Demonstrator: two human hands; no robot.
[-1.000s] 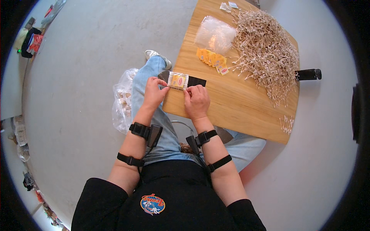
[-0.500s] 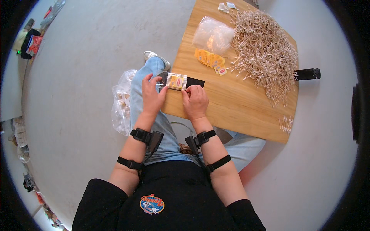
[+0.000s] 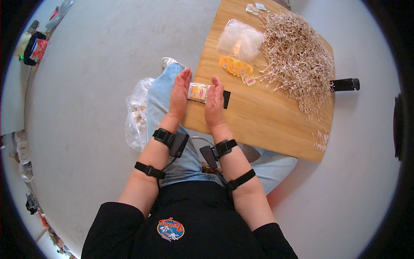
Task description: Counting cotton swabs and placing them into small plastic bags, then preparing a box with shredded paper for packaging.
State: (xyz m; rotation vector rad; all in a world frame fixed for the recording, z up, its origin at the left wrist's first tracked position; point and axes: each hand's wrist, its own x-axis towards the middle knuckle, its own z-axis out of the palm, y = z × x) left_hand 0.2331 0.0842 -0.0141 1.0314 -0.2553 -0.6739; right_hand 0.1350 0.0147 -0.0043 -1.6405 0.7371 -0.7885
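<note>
A flat row of white cotton swabs (image 3: 193, 97) with a yellow card (image 3: 199, 92) on top lies near the left edge of the wooden table. My left hand (image 3: 178, 97) stands along its left end, fingers stretched out together. At the right end my right hand (image 3: 214, 103) is held the same way, palm turned inward. The swab tips lie between the two palms; whether the palms touch them I cannot tell. A black strip (image 3: 227, 99) shows beyond my right hand, partly hidden by it.
Farther back on the table (image 3: 258, 116) are a large heap of cotton swabs (image 3: 297, 60), a stack of clear plastic bags (image 3: 239, 39) and fanned yellow cards (image 3: 237, 68). A few loose swabs (image 3: 320, 140) lie at the near right corner. A clear bag (image 3: 137, 114) sits on the floor.
Both hands have straightened from bent fingers to flat palms on either side of the swabs. The right hand has let go near the lower right corner and moved up along the end.
</note>
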